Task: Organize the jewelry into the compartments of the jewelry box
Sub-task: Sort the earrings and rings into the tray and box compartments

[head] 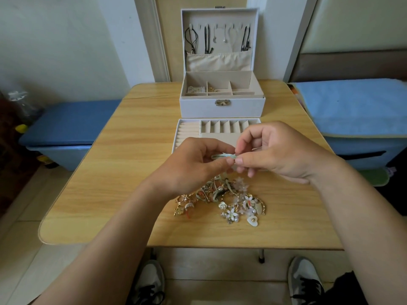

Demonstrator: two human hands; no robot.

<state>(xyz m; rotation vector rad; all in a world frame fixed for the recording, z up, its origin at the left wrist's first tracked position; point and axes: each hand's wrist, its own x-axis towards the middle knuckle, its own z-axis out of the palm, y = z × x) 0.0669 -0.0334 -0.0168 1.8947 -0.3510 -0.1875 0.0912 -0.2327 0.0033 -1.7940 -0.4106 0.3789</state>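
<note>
Head view shows a wooden table (88, 194) in the middle of the frame. A small pale green piece (222, 155) is held above the table at the center of the frame, between both hands. It is pinched by the left hand (189, 164) between thumb and forefinger, and its other end is pinched by the thumb and forefinger of the right hand (279, 150). The other right fingers are loosely curled.

Just below the hands, a jewelry pile (222, 201) is spread on the table: gold pieces, white flowers, pearls and a white heart. Its upper left edge is partly covered by the left wrist.

Behind the hands lies a removable tray (189, 128) with ring rolls at the left and a row of narrow slots at the top. Its near part is hidden by both hands.

Further up, the jewelry box (222, 106) stands open at the far edge of the table, with a metal latch (222, 102) on its front. Some small pieces are seen in its left and middle compartments. Dark and pale necklaces (207, 40) are hung on hooks inside the upright lid.

A blue bench (70, 122) is seen at the left of the frame and a light blue towel (352, 106) at the right. Two grey and white shoes (149, 280) are seen at the bottom, under the table edge.
</note>
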